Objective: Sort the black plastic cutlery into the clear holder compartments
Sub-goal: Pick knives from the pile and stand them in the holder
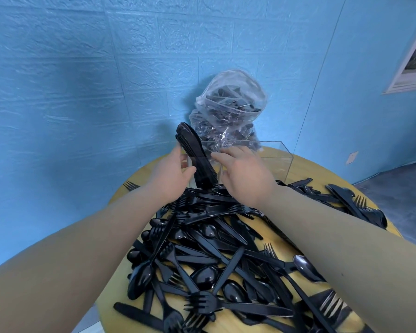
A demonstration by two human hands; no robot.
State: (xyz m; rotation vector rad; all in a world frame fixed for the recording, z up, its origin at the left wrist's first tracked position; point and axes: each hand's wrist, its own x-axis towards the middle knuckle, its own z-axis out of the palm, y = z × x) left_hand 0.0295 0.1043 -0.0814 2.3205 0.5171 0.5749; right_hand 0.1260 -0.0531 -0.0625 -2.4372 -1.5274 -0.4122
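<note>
**op:** head view, the only one i have. clear holder (269, 164) stands at the far side of the round wooden table (269, 227), walls thin and glassy, edges only showing as pale lines. a bundle of knives (192, 152) stands upright in its left compartment, tips poking above the rim. the other compartments look bare from here.

**obs:** and the hands?

**op:** left hand (171, 174) is against the holder's left wall, fingers relaxed and fairly straight, steadying it, not clutching anything i can see. right hand (243, 174) rests over the front rim, fingers spread and loosely bent; whether it pinches a piece underneath i cannot tell, the palm hides it.

**obs:** how would you finish this step?

**op:** my judgement: brace the holder with the left so it doesn't skid, square the knives so they lean together, then go back to the pile. take one type at a time.

**obs:** what's the stock like?

**op:** loose cutlery pile (214, 255) fills the near table: glossy black plastic forks, spoons and knives, thin, stiff, crossed over each other like pick-up sticks. smooth spoon bowls catch the light; fork tines likely snag neighbours. behind the holder, a crinkled clear plastic bag (228, 106) holds more black pieces, propped against the textured blue wall (82, 68).
</note>
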